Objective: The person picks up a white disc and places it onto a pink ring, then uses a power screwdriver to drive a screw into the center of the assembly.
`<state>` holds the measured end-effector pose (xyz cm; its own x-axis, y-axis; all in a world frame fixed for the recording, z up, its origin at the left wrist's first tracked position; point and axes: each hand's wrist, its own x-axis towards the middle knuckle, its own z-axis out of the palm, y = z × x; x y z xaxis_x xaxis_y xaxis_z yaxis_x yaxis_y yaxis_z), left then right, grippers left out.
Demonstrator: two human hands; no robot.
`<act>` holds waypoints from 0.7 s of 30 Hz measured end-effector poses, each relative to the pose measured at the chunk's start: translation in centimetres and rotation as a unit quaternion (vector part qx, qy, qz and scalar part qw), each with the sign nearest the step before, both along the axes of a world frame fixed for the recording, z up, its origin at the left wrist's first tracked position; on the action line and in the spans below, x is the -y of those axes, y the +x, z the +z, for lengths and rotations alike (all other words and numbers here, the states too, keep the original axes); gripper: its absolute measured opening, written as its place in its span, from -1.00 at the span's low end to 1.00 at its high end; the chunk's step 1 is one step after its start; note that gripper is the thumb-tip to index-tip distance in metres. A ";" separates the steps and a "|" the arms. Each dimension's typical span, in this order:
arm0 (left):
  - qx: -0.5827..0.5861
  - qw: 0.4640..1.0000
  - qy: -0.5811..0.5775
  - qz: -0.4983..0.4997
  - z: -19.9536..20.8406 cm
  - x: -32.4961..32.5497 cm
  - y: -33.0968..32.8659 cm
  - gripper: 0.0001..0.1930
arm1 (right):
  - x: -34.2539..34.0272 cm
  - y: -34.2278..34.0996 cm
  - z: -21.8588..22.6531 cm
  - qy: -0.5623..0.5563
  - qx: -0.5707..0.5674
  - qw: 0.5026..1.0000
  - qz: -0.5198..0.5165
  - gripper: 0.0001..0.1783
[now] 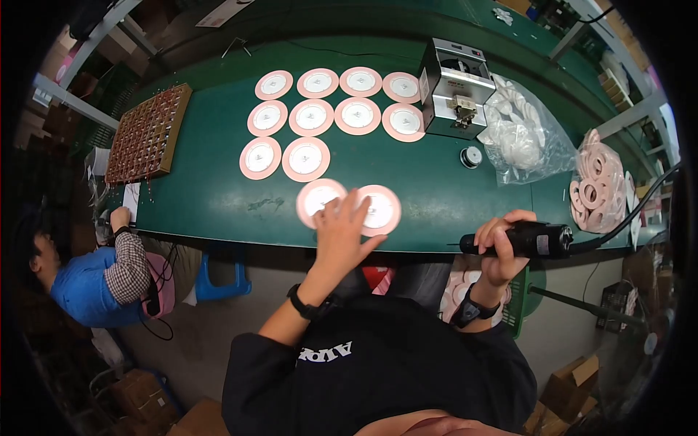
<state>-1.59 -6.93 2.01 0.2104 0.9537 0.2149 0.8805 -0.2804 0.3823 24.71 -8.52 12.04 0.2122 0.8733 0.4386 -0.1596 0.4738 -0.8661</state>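
My left hand point(340, 234) is spread, palm down, over two round white discs with pink rims near the table's front edge. Its fingers lie across the inner edges of the left disc point(310, 202) and the right disc point(385, 211), hiding part of both. In my right hand point(502, 248) is a black corded electric screwdriver point(536, 240), its thin bit pointing left over the table edge. Farther back, several matching discs point(306, 158) lie flat in loose rows on the green table point(211, 196).
A black and silver machine point(456, 91) stands behind the discs, with a small metal spool point(471, 157) beside it. At right lie bags of white parts point(520, 138) and pink rings point(598, 185). A gridded tray point(149, 134) rests at left, near a seated person in blue point(94, 283).
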 end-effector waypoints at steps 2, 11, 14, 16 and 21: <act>0.057 0.995 0.015 -0.077 -0.4 -1.4 2.1 -0.30 | -0.5 0.2 0.6 0.000 0.015 1.000 -0.006 -0.64; 0.098 0.981 0.089 -0.142 -1.2 -4.7 5.9 -0.40 | -15.5 2.0 7.4 0.121 0.039 0.992 -0.021 -0.61; 0.121 0.976 0.069 -0.168 -0.9 -4.8 5.7 -0.45 | -21.1 1.7 7.2 0.126 0.066 0.988 -0.050 -0.71; 0.127 0.976 0.063 -0.167 -0.8 -4.6 6.0 -0.46 | -23.1 2.0 6.1 0.136 0.086 0.986 -0.050 -0.76; 0.151 0.973 0.026 -0.173 -0.6 -5.0 6.1 -0.46 | -24.2 2.8 4.6 0.032 0.100 0.994 -0.005 -0.79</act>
<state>4.49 -1.90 1.37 0.4368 0.8231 0.3630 0.5794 -0.5660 0.5865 27.47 15.66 16.65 0.1242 0.8407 0.5270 0.0174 0.5292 -0.8483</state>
